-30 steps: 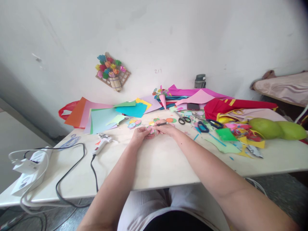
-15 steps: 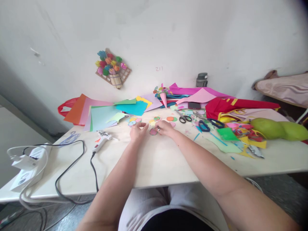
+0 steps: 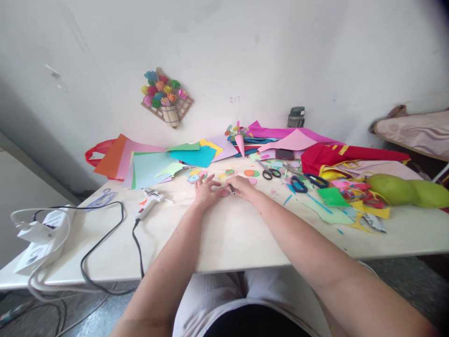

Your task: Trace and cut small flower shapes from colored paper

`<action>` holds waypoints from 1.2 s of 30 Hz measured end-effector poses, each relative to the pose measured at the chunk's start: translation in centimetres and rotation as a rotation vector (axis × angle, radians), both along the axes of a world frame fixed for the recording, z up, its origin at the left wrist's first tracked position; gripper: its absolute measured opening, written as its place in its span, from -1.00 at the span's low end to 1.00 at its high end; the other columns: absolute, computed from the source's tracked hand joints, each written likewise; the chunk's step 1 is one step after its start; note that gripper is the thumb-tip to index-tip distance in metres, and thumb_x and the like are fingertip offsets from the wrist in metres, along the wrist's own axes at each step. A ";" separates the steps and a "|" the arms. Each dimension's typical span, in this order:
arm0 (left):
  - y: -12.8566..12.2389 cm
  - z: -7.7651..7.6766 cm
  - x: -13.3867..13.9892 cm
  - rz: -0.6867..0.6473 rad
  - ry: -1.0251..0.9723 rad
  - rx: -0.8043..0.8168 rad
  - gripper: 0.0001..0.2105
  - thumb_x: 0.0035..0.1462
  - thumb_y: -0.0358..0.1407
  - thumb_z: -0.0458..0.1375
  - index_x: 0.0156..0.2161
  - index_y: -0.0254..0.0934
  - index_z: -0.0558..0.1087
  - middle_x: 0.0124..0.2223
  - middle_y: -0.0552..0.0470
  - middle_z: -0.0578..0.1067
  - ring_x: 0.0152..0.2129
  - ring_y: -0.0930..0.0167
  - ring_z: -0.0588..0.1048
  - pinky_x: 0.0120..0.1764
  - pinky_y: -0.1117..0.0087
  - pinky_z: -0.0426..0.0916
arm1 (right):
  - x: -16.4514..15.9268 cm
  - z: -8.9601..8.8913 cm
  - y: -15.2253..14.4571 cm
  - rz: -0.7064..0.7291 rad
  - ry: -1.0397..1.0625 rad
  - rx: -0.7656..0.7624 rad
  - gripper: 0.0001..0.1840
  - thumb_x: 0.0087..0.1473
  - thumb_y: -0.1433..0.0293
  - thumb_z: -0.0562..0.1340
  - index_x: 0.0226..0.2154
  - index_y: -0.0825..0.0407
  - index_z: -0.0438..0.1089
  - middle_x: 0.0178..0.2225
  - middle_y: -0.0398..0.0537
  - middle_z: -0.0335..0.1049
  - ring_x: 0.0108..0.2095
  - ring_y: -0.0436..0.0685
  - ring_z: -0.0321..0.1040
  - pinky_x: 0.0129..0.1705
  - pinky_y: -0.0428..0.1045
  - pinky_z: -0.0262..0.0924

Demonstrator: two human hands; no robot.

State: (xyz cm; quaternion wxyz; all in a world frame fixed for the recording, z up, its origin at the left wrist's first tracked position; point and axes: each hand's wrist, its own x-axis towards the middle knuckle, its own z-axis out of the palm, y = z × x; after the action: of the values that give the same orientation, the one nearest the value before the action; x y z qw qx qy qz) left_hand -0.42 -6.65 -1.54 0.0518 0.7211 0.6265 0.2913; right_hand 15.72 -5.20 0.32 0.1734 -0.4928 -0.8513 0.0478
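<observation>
My right hand (image 3: 241, 187) is closed around a short dark pen (image 3: 232, 189), its end showing below the fingers. My left hand (image 3: 206, 191) lies on the table with its fingers spread, the fingertips reaching toward a pink paper disc (image 3: 223, 193). That disc sits between the two hands, partly covered by them. Beyond my left hand is a cluster of blue, yellow and pink paper discs (image 3: 193, 178). Orange and green discs (image 3: 249, 173) lie just past my right hand, and yellowish ones (image 3: 222, 177) are partly hidden behind the fingers.
A glue gun (image 3: 149, 204) with a black cable lies left, near a power strip (image 3: 45, 238). Black-handled scissors (image 3: 271, 173) and blue-handled scissors (image 3: 299, 184) are right, beside paper scraps (image 3: 365, 192). Coloured sheets (image 3: 154, 167) and a pink paper cone (image 3: 240, 145) line the back.
My left hand has moved right and its fingers have spread beside the pink disc. My right hand has turned a little, so the pen shows more clearly.
</observation>
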 end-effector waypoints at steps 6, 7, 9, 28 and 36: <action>0.2 0.2 0.0 -0.024 0.008 -0.035 -0.92 -0.10 -0.23 0.19 -0.45 -0.14 0.52 0.14 0.13 0.28 0.16 0.16 -0.04 0.13 0.04 -0.19 | 0.0 -0.3 0.2 0.006 0.049 -0.021 -0.84 -0.09 0.30 0.15 -0.48 -0.02 0.43 -0.43 -0.11 0.44 -0.39 0.07 0.30 -0.50 -0.09 -0.08; 0.2 0.2 0.0 -0.022 0.008 -0.042 -0.92 -0.11 -0.24 0.19 -0.46 -0.15 0.52 0.13 0.12 0.28 0.16 0.15 -0.03 0.13 0.04 -0.19 | 0.0 -0.2 0.2 -0.001 0.072 -0.032 -0.84 -0.10 0.31 0.16 -0.48 -0.02 0.43 -0.44 -0.11 0.44 -0.39 0.07 0.31 -0.50 -0.10 -0.07; 0.4 0.2 0.1 -0.007 0.009 -0.055 -0.93 -0.11 -0.25 0.19 -0.48 -0.15 0.52 0.13 0.11 0.29 0.16 0.15 -0.02 0.13 0.04 -0.19 | 0.1 0.0 0.2 -0.029 0.152 -0.047 -0.84 -0.11 0.33 0.16 -0.47 -0.01 0.44 -0.45 -0.10 0.44 -0.41 0.06 0.31 -0.49 -0.10 -0.04; 0.4 0.0 0.5 0.097 0.029 -0.025 -0.85 -0.12 -0.24 0.19 -0.36 -0.18 0.49 0.16 -0.02 0.24 0.14 0.18 0.05 0.13 0.10 -0.14 | 0.1 0.4 0.2 0.066 0.150 0.058 -0.79 -0.05 0.32 0.10 -0.44 -0.01 0.44 -0.43 -0.11 0.44 -0.37 0.07 0.32 -0.46 -0.11 -0.03; 0.7 -0.6 0.1 0.118 0.033 -0.046 -0.71 -0.09 -0.17 0.15 -0.18 -0.10 0.41 0.14 0.03 0.28 0.15 0.15 0.00 0.12 0.03 -0.20 | 0.1 0.4 0.1 0.074 0.116 0.078 -0.78 -0.04 0.31 0.10 -0.43 -0.02 0.44 -0.41 -0.11 0.44 -0.37 0.08 0.32 -0.46 -0.10 -0.04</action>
State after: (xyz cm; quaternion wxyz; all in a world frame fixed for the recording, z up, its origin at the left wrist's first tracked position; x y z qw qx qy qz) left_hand -0.33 -5.97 -2.15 0.0408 0.6862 0.6752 0.2676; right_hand 15.82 -5.06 0.70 0.2394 -0.4502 -0.8588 0.0495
